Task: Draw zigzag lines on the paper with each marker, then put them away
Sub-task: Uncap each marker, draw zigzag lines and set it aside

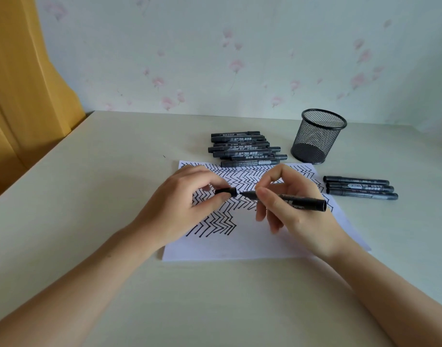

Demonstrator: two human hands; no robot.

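On the pale worktop (89, 221) lay a white paper sheet with black zigzags (240, 246), above which the right hand (297, 211) gripped an uncapped black marker (290, 199) and the left hand (185, 209) pinched its black cap (226, 191), tip just beside cap.

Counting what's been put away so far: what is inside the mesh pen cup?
Through the mesh cup only its dark bottom shows; no markers stand in it. The far wall's lowest part is hard to see.

Pale worktop (89, 184) w/ paper (252, 246) flat mid, zigzags on it. Marker pile (245, 150) at its far edge, mesh cup (315, 139) upright far right, 3 markers (360, 189) right of paper.
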